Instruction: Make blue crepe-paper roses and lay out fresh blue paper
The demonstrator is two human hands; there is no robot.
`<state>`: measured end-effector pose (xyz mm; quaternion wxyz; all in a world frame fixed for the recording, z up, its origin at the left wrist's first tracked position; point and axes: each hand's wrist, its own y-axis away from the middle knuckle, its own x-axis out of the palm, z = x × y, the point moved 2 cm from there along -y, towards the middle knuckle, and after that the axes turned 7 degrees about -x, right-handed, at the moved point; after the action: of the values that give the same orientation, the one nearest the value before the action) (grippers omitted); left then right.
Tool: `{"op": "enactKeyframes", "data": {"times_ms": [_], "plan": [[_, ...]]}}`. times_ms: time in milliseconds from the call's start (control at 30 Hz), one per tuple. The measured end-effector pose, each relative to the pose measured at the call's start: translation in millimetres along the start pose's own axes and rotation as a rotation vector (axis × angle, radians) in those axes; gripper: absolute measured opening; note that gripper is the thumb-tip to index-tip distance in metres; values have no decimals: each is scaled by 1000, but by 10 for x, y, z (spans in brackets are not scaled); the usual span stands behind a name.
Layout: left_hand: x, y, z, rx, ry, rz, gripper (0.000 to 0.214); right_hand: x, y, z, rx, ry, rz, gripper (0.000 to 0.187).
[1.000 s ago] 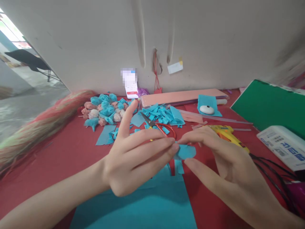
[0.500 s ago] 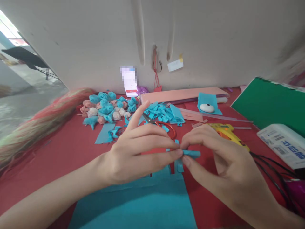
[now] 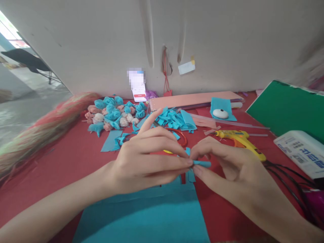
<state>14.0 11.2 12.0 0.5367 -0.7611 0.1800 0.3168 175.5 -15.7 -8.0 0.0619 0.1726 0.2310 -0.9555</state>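
Observation:
My left hand [image 3: 149, 158] and my right hand [image 3: 225, 162] meet at their fingertips over the red table [image 3: 63, 162]. Both pinch a small blue felt strip [image 3: 202, 164], rolled tight into a thin tube between them. My left index finger points up and away from the pinch. Just below lies a large blue felt sheet [image 3: 152, 216] with slits cut into its far edge. Red-handled scissors [image 3: 177, 134] lie right behind my left fingers, partly hidden by them.
A heap of blue, pink and white felt roses [image 3: 111, 113] and cut blue felt pieces [image 3: 174, 119] lie farther back. A yellow glue gun [image 3: 240, 140] with black cord sits right. Pink sheet [image 3: 192, 100], green board [image 3: 286, 108], white box [image 3: 301, 152], phone [image 3: 139, 92] line the back and right.
The flat blue piece between my fingertips has been rolled into a narrow tube. My left fingers have curled in tighter. The view shifted slightly.

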Motion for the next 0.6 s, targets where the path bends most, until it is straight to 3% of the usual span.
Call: {"op": "enactKeyframes", "data": {"times_ms": [300,600], "plan": [[110,61,37,-302,258,-37,13,-8,-18,10,-40,15,-7,9],[163,88,60,-431,430,-51,18,-7,25,0,-167,106,-52,14]]}}
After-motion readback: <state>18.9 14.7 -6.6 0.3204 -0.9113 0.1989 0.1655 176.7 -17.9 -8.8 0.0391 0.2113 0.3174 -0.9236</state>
